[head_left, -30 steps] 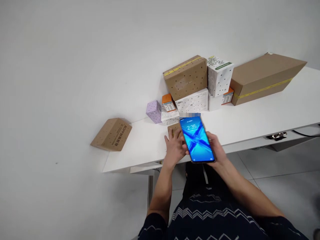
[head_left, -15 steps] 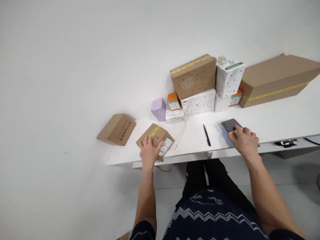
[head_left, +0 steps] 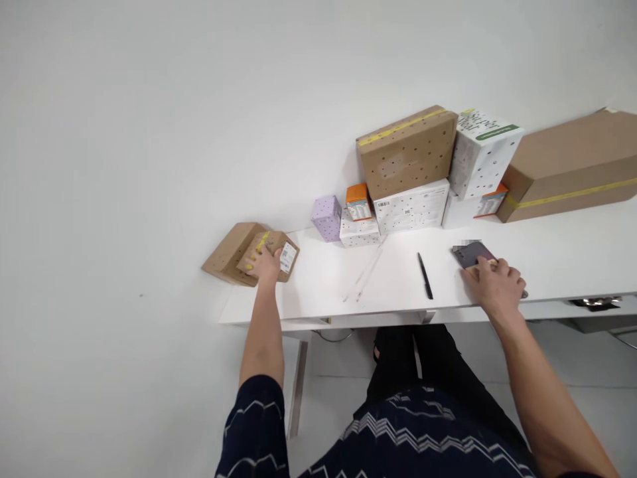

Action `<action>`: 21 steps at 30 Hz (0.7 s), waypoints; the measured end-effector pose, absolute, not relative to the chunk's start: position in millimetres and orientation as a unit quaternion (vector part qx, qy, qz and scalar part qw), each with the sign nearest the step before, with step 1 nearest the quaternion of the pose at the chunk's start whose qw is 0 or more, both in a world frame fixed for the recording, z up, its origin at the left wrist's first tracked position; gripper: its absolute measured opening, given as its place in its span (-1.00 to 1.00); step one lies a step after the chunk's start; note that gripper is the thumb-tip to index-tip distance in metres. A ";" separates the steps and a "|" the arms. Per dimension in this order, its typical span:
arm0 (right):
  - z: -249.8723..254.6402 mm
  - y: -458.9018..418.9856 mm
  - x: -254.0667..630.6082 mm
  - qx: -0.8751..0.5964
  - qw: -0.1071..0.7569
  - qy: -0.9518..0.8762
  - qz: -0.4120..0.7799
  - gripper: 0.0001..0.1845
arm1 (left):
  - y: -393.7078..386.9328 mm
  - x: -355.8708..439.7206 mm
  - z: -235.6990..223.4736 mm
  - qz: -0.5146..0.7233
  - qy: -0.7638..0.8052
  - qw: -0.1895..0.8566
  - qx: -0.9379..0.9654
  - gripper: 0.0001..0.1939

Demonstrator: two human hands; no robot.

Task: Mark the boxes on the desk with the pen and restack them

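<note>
My left hand [head_left: 265,264] is laid over a small cardboard box [head_left: 279,240] with yellow tape and a white label, fingers spread across its top and gripping it. That box sits against a larger brown box [head_left: 229,249] at the table's left end and partly covers it. On the right, my right hand [head_left: 497,284] holds a dark grey smartphone [head_left: 468,253] by its near end, the camera side up and the far end showing. Between the hands lies a black pen [head_left: 424,275].
Along the wall stand a lilac box [head_left: 327,218], an orange box [head_left: 359,202] on a white one, a dotted brown box [head_left: 411,154] on a white box [head_left: 413,209], a tall white box [head_left: 482,156] and a long brown carton [head_left: 572,166]. The white table's [head_left: 323,292] front edge runs before my legs.
My left hand has moved the small cardboard box leftward, from the front of the table to the larger brown box. My right hand stays at the smartphone. The view has shifted slightly.
</note>
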State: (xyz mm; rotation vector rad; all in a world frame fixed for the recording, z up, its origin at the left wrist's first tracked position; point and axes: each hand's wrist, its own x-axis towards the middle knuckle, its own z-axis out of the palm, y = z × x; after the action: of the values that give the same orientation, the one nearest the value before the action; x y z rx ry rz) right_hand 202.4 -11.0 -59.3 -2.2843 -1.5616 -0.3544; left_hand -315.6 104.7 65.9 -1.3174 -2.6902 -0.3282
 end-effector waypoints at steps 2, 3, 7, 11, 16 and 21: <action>-61.6 -10.9 203.3 -0.801 0.182 -0.553 -0.137 -0.48 | 116.0 -321.2 65.5 -0.111 -0.893 0.069 -0.431 -0.39; -62.0 -11.0 203.8 -0.798 0.187 -0.555 -0.144 -0.49 | 120.7 -324.6 65.8 -0.113 -0.893 0.072 -0.429 -0.41; -57.6 -12.6 200.8 -0.768 0.240 -0.567 -0.175 -0.55 | 138.4 -334.2 70.9 -0.106 -0.897 0.079 -0.421 -0.42; -51.7 -15.5 181.2 -0.675 0.385 -0.618 -0.122 -0.66 | 153.8 -304.2 78.2 -0.129 -0.837 0.166 -0.505 -0.45; -59.1 -11.4 153.2 -0.646 0.525 -0.551 0.052 -0.73 | 174.0 -219.0 75.0 -0.230 -0.760 0.088 -0.601 -0.30; -67.1 -4.8 149.6 -0.632 0.570 -0.514 0.108 -0.76 | 189.6 -168.2 71.1 -0.243 -0.791 -0.073 -0.556 -0.16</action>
State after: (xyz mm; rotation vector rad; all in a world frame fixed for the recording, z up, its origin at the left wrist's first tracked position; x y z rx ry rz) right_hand 149.6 -4.8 -67.1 -1.4848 -1.2064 0.2526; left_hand -168.2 189.6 71.1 -1.8344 -2.6096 -0.8002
